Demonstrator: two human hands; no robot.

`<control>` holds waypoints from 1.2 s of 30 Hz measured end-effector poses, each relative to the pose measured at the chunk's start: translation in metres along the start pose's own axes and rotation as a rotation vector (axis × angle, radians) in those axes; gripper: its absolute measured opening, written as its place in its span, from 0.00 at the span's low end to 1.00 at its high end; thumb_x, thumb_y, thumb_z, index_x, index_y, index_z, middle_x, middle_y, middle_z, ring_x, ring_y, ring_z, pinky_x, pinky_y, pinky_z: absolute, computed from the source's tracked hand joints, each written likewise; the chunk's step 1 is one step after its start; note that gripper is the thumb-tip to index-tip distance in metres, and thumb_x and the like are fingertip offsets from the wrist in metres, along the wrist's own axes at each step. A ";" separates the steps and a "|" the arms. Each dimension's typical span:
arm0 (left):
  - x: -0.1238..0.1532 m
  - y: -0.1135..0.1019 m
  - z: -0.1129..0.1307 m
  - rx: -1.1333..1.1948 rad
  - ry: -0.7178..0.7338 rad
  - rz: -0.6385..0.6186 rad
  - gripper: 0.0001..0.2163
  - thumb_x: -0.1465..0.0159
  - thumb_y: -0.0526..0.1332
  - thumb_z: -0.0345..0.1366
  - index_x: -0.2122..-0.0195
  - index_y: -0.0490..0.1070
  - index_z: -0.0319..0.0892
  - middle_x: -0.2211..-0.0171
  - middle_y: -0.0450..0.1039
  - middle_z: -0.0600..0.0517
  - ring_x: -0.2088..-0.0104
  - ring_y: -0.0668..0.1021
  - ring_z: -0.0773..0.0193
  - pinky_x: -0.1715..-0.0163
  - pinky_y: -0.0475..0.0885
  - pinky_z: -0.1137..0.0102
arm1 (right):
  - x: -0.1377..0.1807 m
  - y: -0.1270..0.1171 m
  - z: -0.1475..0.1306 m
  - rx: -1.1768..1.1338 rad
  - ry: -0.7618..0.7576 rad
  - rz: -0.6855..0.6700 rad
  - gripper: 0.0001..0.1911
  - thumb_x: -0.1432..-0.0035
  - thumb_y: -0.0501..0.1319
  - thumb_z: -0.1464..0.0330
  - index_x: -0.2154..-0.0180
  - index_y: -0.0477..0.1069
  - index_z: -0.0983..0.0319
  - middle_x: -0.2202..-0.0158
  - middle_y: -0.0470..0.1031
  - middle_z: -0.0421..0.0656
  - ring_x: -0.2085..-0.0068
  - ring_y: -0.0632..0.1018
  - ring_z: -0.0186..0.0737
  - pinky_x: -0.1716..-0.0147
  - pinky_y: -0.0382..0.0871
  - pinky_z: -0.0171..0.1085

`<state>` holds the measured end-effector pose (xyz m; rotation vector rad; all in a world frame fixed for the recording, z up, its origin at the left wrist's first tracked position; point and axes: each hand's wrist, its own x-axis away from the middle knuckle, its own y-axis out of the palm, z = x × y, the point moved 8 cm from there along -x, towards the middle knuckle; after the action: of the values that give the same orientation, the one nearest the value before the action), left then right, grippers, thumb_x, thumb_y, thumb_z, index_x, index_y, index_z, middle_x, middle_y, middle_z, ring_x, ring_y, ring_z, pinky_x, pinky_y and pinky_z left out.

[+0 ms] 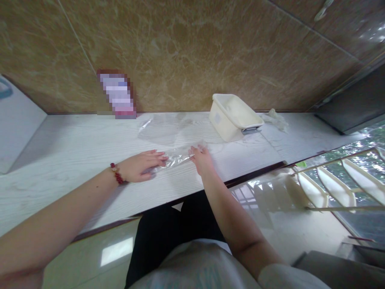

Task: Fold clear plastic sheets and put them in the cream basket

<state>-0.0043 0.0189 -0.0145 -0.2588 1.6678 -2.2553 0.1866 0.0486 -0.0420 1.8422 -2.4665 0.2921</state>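
Note:
A clear plastic bag [179,155], crinkled and folded into a narrow strip, lies on the white wood-grain table [75,148] in front of me. My left hand [141,165], wearing a red bead bracelet [116,173], rests on the strip's left end with its fingers stretched out flat. At the right end, the bent fingers of my right hand [202,157] close on the plastic; the fingertips are partly hidden. Another clear plastic sheet or bag [162,126] lies flat just behind. To the right of it stands a cream plastic bin [224,122].
A blurred-out phone-like object [118,94] leans against the brown marbled wall [180,52]. Crumpled plastic [276,119] lies right of the bin. A white box-like panel [18,124] stands at the left, a dark panel [351,100] at the right. A rack [333,184] is beyond the table's edge.

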 end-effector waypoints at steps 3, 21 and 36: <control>0.000 -0.001 0.000 0.009 0.009 0.011 0.21 0.43 0.53 0.36 0.47 0.58 0.44 0.42 0.56 0.48 0.40 0.55 0.57 0.43 0.49 0.58 | 0.006 0.010 0.001 -0.161 0.087 -0.032 0.15 0.44 0.47 0.71 0.54 0.57 0.61 0.53 0.69 0.47 0.56 0.74 0.33 0.63 0.68 0.32; 0.009 -0.020 -0.010 0.079 -0.111 0.133 0.18 0.43 0.55 0.40 0.51 0.62 0.43 0.49 0.64 0.47 0.47 0.64 0.56 0.46 0.56 0.60 | 0.056 0.069 -0.026 0.611 -0.543 -0.339 0.39 0.52 0.44 0.84 0.40 0.46 0.53 0.39 0.49 0.37 0.39 0.54 0.36 0.43 0.55 0.42; 0.042 -0.017 -0.051 0.798 -0.869 0.438 0.25 0.50 0.60 0.45 0.52 0.56 0.43 0.80 0.68 0.57 0.80 0.69 0.68 0.82 0.62 0.75 | 0.073 0.091 -0.023 1.027 -0.773 -0.399 0.32 0.49 0.43 0.84 0.41 0.50 0.66 0.38 0.49 0.48 0.38 0.48 0.39 0.41 0.50 0.42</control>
<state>-0.0628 0.0543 -0.0156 -0.5046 0.3073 -1.8521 0.0772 0.0090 -0.0192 3.3157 -2.4040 1.1842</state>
